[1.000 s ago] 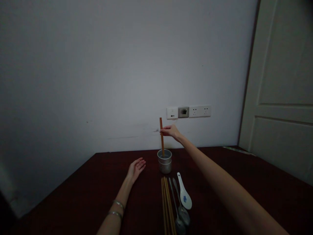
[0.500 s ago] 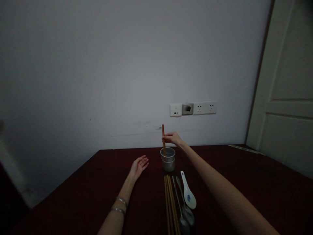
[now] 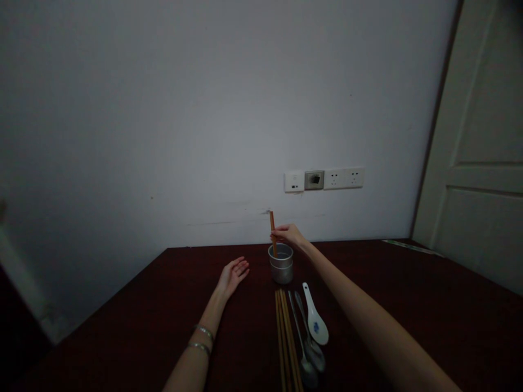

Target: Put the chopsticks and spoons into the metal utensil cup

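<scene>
Between the thumb and fingers of my right hand (image 3: pixel 288 234) is an upright wooden chopstick (image 3: pixel 273 223); whether it is one or a pair I cannot tell. Its lower end is inside a grey metal cup (image 3: pixel 281 270), hidden by the front wall. My left hand (image 3: pixel 233 274) rests on the table left of the cup, fingers apart, holding nothing. In front of the cup lie several wooden chopsticks (image 3: pixel 286 340), side by side. To their right are two metal spoons (image 3: pixel 309 375) and a white ceramic spoon (image 3: pixel 317 326) with a blue mark.
The dark red table (image 3: pixel 143 326) meets a pale wall (image 3: pixel 224 136) at the back. Sockets and a switch plate (image 3: pixel 335 179) are set in the wall above the cup. A pale door (image 3: pixel 486 174) stands at the right, and a flat strip (image 3: pixel 412 248) lies along the table's back right edge.
My right hand has come down slightly, and the chopstick has sunk a little deeper into the cup. The left hand stays in place; the camera view has shifted slightly.
</scene>
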`<state>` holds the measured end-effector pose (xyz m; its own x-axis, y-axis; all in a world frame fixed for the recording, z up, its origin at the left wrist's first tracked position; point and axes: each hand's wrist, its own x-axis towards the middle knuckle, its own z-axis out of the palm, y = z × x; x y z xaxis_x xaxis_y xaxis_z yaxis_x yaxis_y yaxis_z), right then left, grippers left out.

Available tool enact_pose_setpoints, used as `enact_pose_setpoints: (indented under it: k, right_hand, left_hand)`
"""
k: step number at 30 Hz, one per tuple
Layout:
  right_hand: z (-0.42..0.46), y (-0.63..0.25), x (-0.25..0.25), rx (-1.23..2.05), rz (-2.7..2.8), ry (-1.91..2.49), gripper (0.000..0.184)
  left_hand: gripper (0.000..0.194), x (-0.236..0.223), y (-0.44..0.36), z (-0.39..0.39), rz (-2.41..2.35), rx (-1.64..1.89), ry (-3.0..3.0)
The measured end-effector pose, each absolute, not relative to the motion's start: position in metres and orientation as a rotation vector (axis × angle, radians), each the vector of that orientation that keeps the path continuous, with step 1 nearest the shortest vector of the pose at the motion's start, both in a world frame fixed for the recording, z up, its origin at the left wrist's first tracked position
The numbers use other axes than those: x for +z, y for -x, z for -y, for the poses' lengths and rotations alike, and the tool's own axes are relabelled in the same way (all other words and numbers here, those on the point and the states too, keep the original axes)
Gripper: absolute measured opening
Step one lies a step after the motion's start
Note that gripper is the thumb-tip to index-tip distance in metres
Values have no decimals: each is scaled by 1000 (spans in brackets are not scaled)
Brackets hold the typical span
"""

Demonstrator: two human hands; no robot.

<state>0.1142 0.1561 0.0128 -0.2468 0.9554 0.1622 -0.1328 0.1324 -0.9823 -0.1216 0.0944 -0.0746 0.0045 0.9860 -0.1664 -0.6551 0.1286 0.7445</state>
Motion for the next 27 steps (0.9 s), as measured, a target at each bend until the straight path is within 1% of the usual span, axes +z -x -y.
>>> enact_pose_setpoints:
  k: [12,27]
  right_hand:
    - [-149,-117,13,1333,1385,891,14]
    - [-157,-115,1,1307,1416,893,20]
  left_hand:
    - [19,-78,123,-97,-796,1386,-562]
    - [20,-76,121,-94,-793,1382,-575]
